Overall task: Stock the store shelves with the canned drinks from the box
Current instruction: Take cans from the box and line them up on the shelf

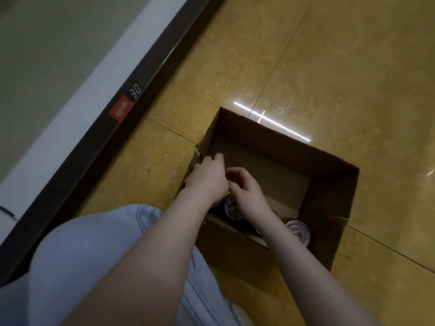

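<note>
The person wears loose light blue-grey fabric trousers (94, 255), which show soft folds and parallel stitched lines along one edge. The left forearm (164, 255) and right forearm (306, 267) are uncovered down to the left hand (207, 177) and right hand (247, 191).

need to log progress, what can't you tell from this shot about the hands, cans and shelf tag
Head view only.
1. What the left hand and right hand grip: they overlap, fingers hidden.
2. How many cans remain: arms cover the near side of the box.
3. Shelf label red print: blurred.
</note>
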Demonstrator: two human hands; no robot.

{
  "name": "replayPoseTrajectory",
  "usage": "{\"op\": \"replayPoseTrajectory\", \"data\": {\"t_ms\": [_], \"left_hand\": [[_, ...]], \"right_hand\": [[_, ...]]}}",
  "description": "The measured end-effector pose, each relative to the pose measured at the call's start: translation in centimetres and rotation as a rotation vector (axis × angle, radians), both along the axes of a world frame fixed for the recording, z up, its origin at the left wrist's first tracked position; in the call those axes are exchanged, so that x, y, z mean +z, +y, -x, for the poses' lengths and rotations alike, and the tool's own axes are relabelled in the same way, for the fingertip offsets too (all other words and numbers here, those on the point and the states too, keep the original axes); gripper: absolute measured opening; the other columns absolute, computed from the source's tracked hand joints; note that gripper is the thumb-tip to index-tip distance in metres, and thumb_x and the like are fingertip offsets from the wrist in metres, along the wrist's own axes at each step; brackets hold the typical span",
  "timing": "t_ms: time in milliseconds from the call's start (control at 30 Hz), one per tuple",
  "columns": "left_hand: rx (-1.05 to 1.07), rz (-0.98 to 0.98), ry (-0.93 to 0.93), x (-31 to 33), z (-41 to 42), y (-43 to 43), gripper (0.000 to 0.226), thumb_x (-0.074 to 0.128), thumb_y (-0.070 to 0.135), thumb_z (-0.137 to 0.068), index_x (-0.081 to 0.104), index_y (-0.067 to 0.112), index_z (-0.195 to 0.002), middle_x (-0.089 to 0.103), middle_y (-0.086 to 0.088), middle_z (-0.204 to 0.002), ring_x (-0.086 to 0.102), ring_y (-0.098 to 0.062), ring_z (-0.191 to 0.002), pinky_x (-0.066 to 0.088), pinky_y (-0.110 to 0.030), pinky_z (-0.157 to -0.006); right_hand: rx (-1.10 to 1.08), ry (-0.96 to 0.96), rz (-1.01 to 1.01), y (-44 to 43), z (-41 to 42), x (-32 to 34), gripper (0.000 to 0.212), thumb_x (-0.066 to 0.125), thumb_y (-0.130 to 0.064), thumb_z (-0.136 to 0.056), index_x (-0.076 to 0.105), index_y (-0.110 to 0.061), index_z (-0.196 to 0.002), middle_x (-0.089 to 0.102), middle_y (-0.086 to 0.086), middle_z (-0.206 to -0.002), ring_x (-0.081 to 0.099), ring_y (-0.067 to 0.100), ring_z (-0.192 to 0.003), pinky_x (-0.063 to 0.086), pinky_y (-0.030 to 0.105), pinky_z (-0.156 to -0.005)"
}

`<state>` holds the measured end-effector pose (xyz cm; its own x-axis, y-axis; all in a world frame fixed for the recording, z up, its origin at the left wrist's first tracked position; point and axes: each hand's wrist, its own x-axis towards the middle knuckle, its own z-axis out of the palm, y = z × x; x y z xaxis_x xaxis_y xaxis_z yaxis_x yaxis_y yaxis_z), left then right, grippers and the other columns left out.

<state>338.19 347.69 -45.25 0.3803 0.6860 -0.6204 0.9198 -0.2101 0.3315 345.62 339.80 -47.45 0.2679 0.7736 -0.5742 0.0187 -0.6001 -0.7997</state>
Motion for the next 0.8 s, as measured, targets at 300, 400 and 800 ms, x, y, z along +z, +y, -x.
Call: {"op": "replayPoseTrajectory", "data": {"t_ms": [300, 400, 800], "left_hand": [[-0.043, 0.123, 0.215, -1.0, 0.0, -0.5, 0.050, 0.047, 0.014, -0.093, 0.033, 0.015, -0.141, 0.039, -0.016, -0.138, 0.046, -0.033, -0.123, 0.045, -0.040, -0.097], [-0.042, 0.144, 0.213, -1.3, 0.0, -0.5, 0.051, 0.048, 0.014, -0.093, 0.033, 0.016, -0.142, 0.040, -0.016, -0.137, 0.048, -0.032, -0.120, 0.047, -0.039, -0.097], [-0.042, 0.065, 0.095, -1.1, 0.3, -0.1, 0.033, 0.051, 0.019, -0.091, 0.047, 0.012, -0.123, 0.054, -0.013, -0.117, 0.058, -0.028, -0.101, 0.053, -0.038, -0.083]], "right_hand": [[0.225, -0.214, 0.166, 1.1, 0.4, -0.2, 0.034, 0.048, -0.016, -0.094, 0.050, -0.021, -0.128, 0.057, 0.005, -0.128, 0.054, 0.020, -0.114, 0.047, 0.039, -0.097], [0.260, -0.256, 0.190, 1.2, 0.5, -0.3, 0.034, 0.048, -0.014, -0.094, 0.051, -0.022, -0.127, 0.058, 0.005, -0.125, 0.055, 0.021, -0.114, 0.048, 0.041, -0.097], [0.256, -0.469, 0.089, 1.0, 0.4, -0.2, 0.033, 0.049, -0.017, -0.094, 0.055, -0.020, -0.126, 0.064, 0.006, -0.119, 0.059, 0.022, -0.109, 0.050, 0.040, -0.092]]}}
